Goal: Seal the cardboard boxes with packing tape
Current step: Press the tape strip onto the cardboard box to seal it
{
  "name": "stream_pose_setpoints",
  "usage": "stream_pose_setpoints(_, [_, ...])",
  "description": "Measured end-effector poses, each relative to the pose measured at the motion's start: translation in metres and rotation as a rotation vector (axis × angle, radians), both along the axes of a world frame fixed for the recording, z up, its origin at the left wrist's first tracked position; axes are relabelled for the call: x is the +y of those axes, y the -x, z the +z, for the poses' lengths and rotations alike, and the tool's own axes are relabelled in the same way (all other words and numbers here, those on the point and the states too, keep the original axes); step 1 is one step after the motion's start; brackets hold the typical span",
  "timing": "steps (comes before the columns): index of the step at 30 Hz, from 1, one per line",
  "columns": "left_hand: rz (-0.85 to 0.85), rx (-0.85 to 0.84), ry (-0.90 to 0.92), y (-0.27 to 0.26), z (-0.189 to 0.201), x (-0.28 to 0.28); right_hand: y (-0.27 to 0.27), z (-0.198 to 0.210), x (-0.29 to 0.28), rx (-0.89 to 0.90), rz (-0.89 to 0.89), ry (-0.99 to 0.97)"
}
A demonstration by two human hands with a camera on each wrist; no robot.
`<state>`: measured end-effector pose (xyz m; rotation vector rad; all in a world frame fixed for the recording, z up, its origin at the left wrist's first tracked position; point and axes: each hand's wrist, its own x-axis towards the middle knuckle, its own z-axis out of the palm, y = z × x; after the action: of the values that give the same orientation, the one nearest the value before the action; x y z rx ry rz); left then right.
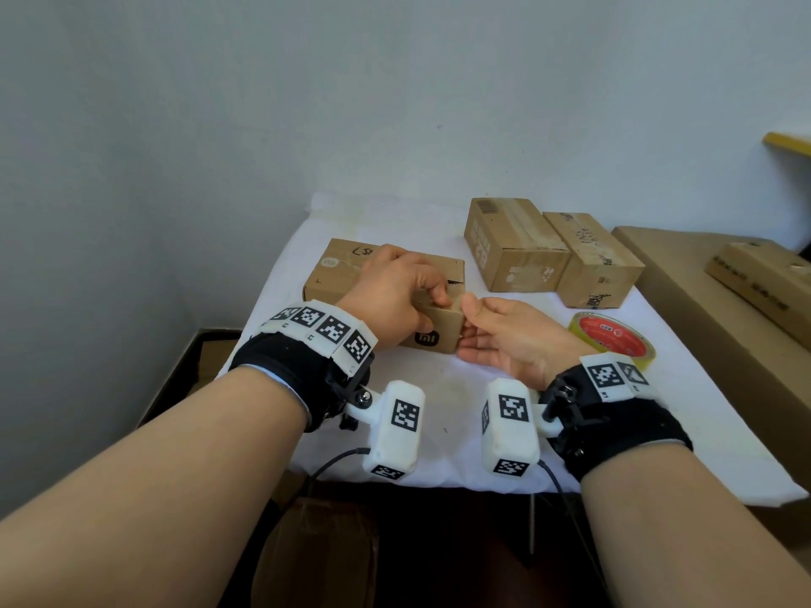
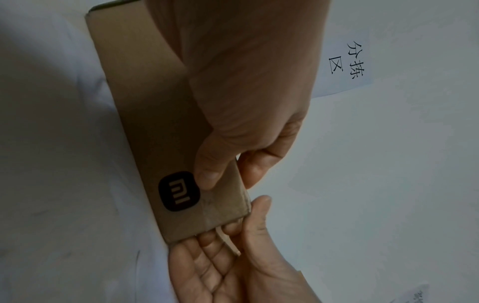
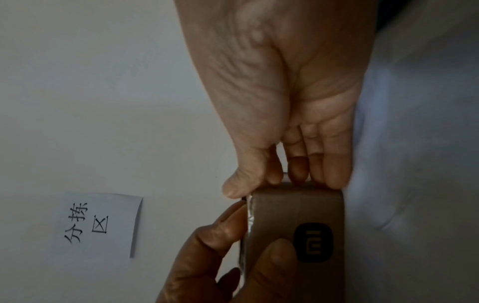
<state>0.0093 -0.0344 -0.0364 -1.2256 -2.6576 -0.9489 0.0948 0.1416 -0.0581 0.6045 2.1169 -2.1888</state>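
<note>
Brown cardboard box (image 1: 445, 324) with black logo (image 1: 425, 339), its top seam slightly gaping

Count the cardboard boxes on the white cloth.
3. The logo box at front left, left hand gripping it, right hand pressing its end; the barcode box and a scribbled-on box side by side at back right. More cardboard lies beyond the cloth; others may be hidden.

Black wrist straps (image 1: 281, 375); white bands (image 1: 324, 326) bearing square markers; white camera pods (image 1: 395, 432), black cables (image 1: 340, 456).
</note>
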Motion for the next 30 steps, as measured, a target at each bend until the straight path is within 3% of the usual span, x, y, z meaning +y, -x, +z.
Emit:
stream_pose_setpoints(20, [-0.006,-0.005,0.003,-0.004,0.003,0.000,0.002,0.006,-0.004,-0.096,-0.113,0.085])
stream_pose_setpoints(30, [0.003,-0.001,0.013,-0.001,0.001,0.001,0.009,0.005,-0.012,-0.114,-0.124,-0.030])
